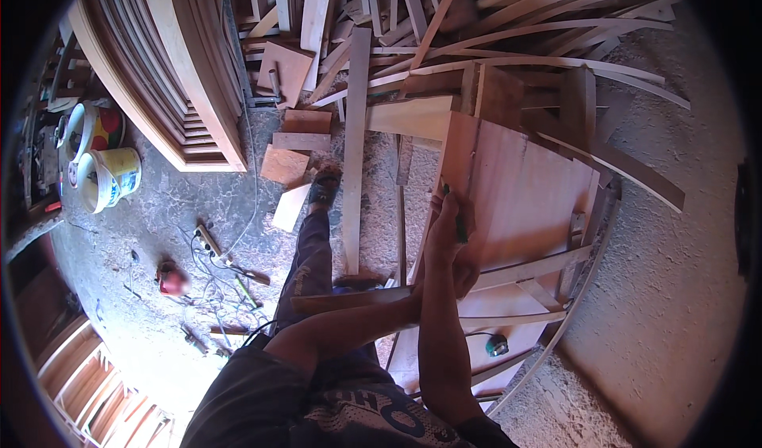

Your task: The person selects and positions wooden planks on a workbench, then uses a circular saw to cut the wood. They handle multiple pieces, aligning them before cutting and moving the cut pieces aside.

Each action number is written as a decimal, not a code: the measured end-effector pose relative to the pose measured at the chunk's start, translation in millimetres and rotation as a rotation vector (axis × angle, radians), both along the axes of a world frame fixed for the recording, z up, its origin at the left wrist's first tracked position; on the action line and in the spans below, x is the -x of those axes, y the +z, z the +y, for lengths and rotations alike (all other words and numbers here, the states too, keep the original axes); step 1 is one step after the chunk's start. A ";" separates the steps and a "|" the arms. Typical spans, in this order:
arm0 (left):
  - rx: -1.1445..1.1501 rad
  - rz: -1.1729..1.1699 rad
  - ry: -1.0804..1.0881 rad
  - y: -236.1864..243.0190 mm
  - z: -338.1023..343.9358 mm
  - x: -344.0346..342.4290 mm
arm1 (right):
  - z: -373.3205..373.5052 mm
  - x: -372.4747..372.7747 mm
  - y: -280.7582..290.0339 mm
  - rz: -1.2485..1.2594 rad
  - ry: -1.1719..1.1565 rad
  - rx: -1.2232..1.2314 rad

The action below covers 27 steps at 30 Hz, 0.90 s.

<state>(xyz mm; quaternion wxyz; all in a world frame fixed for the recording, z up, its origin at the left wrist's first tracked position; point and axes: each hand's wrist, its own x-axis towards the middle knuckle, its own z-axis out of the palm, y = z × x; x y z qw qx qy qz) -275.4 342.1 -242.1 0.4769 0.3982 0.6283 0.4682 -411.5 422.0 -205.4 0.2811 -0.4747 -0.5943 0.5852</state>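
My right hand is closed around a slim green pencil, whose upper end sticks out above the fingers. It is over the left edge of a broad reddish wooden panel. Crossing beneath my right forearm, my left arm reaches to the panel. My left hand looks curled there, partly hidden by the right wrist, beside a pale wooden strip. What its fingers grip does not show. A brown wooden piece juts out left of my left wrist. Lower on the work lies a small green-and-black rounded thing.
Long cut strips heap up at the back. Tall curved frames stand at far left, near white buckets. A power strip, tangled cords and a red tool lie on the dusty floor. A wall rises at right.
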 end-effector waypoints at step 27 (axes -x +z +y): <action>0.004 0.031 -0.024 -2.5 0.4 4.4 | -0.5 2.4 1.1 0.009 -0.023 0.036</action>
